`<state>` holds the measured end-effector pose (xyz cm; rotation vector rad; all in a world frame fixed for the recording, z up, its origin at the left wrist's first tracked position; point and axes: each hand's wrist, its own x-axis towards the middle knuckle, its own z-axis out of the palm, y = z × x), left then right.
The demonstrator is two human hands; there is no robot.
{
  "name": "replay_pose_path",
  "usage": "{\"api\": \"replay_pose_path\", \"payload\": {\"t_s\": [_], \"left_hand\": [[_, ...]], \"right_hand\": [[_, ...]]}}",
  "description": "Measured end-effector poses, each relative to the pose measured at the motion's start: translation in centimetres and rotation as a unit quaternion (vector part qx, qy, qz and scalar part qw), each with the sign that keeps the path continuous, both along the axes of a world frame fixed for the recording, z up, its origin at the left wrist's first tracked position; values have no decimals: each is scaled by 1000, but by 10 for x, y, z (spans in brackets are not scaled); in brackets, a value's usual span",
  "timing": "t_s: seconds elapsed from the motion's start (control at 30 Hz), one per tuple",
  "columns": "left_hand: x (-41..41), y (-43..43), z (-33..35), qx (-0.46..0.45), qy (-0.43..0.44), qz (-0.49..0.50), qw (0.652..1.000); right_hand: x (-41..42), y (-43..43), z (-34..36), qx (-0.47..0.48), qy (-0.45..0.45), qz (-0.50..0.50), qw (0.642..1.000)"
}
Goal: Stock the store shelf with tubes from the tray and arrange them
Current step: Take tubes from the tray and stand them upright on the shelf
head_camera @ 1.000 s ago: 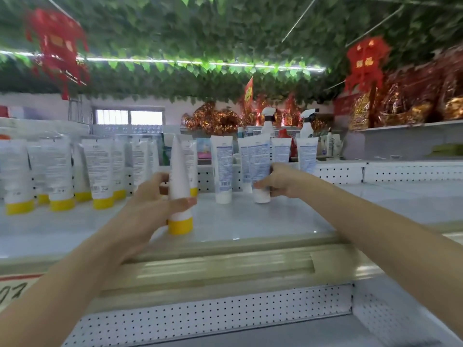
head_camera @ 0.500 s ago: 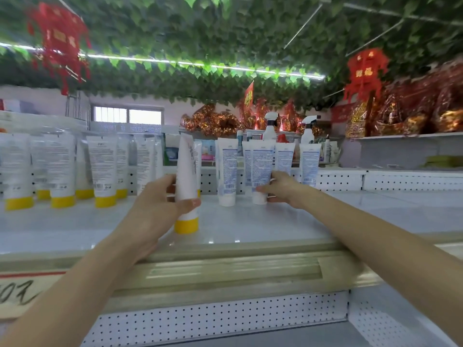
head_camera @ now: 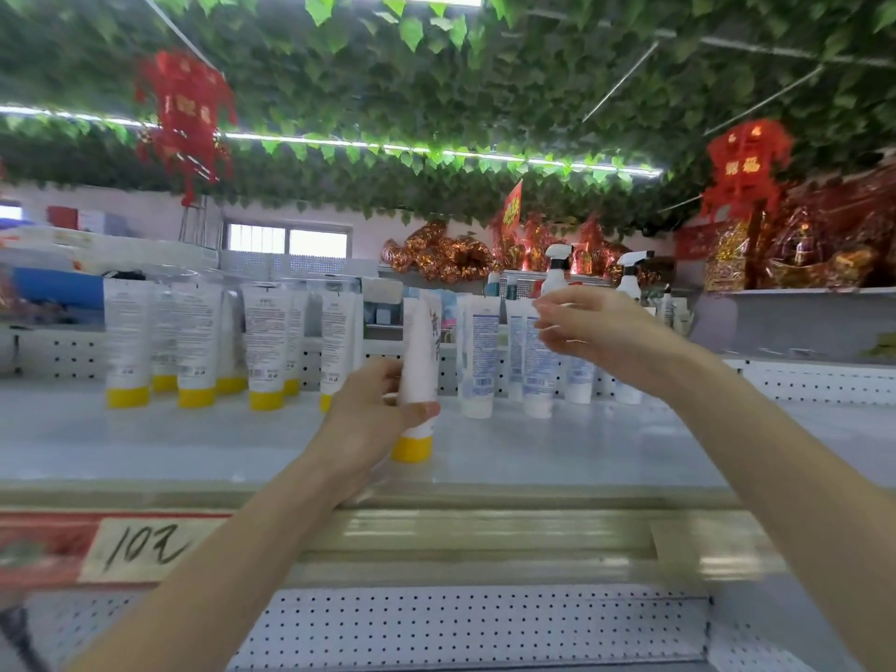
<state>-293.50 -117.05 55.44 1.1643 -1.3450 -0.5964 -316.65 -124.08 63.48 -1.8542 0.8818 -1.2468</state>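
Observation:
My left hand [head_camera: 373, 409] grips a white tube with a yellow cap [head_camera: 418, 380], standing cap-down on the grey shelf [head_camera: 557, 458] near its front. Several more yellow-capped tubes [head_camera: 194, 341] stand in rows at the back left. A group of white-capped tubes with blue print [head_camera: 485, 361] stands at the back centre. My right hand [head_camera: 601, 337] hovers in front of the tops of those tubes, fingers loosely spread and holding nothing. It hides part of the white-capped group. No tray is in view.
Two spray bottles [head_camera: 557, 269] stand behind the white-capped tubes. A price label reading 102 [head_camera: 145, 545] sits on the shelf's front rail. A perforated back panel [head_camera: 436, 623] lies below. Red and gold gift baskets [head_camera: 824, 254] fill a higher shelf at right.
My right hand has let go of a white-capped tube and lifted up off the shelf. My left hand keeps its hold on the yellow-capped tube, shifted slightly toward the back.

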Motion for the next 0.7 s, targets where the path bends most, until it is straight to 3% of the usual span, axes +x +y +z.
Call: {"api": "replay_pose_path", "payload": {"t_s": [0.1,0.27,0.43,0.6,0.7], "left_hand": [[-1,2,2,14,5,0,1000],[-3,10,8,55,23,-26,998],[19,25,26,140,-183,-23,973],[75,53,27,103,-385,78,914],[103,72,16,95,-425,117,892]], "right_hand": [[33,27,-5,-3,76,53,996],[78,36,-24,-6,154,50,987],[102,35,-27,-5,152,16,988],[113,38,-42,28,147,2,989],[118,37,-49,37,138,-2,990]]}}
